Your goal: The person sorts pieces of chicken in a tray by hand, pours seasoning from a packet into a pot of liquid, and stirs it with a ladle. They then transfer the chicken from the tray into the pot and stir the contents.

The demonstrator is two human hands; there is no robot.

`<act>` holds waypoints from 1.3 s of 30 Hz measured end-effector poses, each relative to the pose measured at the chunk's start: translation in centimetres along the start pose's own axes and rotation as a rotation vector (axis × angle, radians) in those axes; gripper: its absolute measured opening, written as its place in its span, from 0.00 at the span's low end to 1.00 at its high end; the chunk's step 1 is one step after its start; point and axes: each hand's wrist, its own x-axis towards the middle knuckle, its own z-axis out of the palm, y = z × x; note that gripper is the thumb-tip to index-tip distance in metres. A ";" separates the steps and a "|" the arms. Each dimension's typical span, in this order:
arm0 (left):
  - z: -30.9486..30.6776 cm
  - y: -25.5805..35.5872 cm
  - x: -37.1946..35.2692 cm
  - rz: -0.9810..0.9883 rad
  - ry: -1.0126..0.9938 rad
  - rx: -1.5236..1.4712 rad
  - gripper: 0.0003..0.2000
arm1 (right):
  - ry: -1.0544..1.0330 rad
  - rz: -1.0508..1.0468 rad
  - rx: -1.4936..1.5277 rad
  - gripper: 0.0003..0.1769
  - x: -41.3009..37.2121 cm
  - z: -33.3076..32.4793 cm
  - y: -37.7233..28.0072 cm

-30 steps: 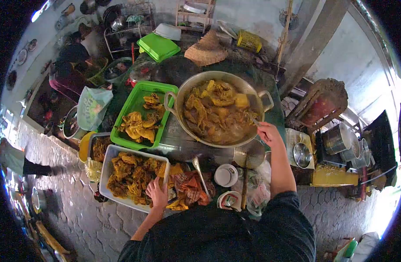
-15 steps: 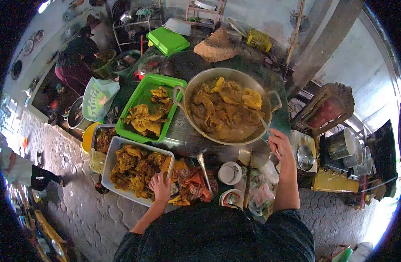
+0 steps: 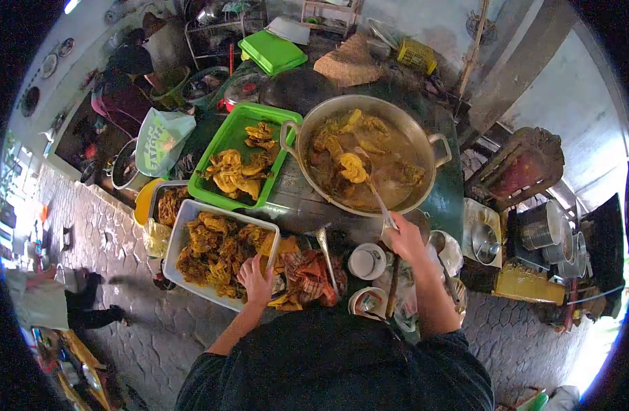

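Note:
My right hand [image 3: 405, 240] is closed around the handle of a long metal serving spoon [image 3: 381, 198]. A yellow piece of cooked meat [image 3: 354, 168], looking like chicken, rests on its bowl. Below it, a wide two-handled metal pan [image 3: 432, 179] holds brown sauce with more pieces in it. My left hand [image 3: 257, 279] grips the near right rim of a white plastic tub [image 3: 276, 240], its fingertips partly hidden. Dark, sauce-coated pieces [image 3: 212, 253] fill the tub. Beyond it, a green tray [image 3: 284, 152] carries several yellow pieces.
Near me lie a spoon with a patterned handle [image 3: 326, 257], a reddish cloth [image 3: 311, 277] and a white cup [image 3: 366, 262]. A green lid [image 3: 273, 53] sits at the back. Another person [image 3: 122, 75] bends over at far left; someone else [image 3: 47, 294] is at lower left.
My right hand has moved left and the spoon has swung inward over the pan, now carrying a yellow piece. The pieces in the sauce have shifted. My left hand stays at the tub's rim.

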 end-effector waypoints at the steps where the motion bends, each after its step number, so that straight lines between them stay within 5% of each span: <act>1: -0.1 0.0 0.0 0.001 -0.001 0.001 0.23 | 0.019 -0.046 -0.053 0.24 -0.2 0.2 0.7; 9: -4.9 4.6 4.9 0.306 0.257 0.031 0.19 | 0.081 -0.211 -0.057 0.24 -2.2 0.1 0.2; 11: -6.0 7.4 7.6 0.400 0.284 -0.006 0.16 | 0.023 -0.043 -0.022 0.24 -2.6 -0.4 -1.2; 18: -6.6 16.7 15.2 0.653 0.245 -0.051 0.07 | -0.019 0.014 0.037 0.26 -2.3 0.3 0.9; 31: 1.1 21.4 21.5 0.365 -0.033 0.043 0.06 | -0.048 0.050 0.013 0.26 -2.5 0.4 0.3; 39: 2.9 22.0 22.2 0.317 -0.021 0.120 0.07 | -0.056 0.052 0.045 0.27 -2.6 0.5 -0.2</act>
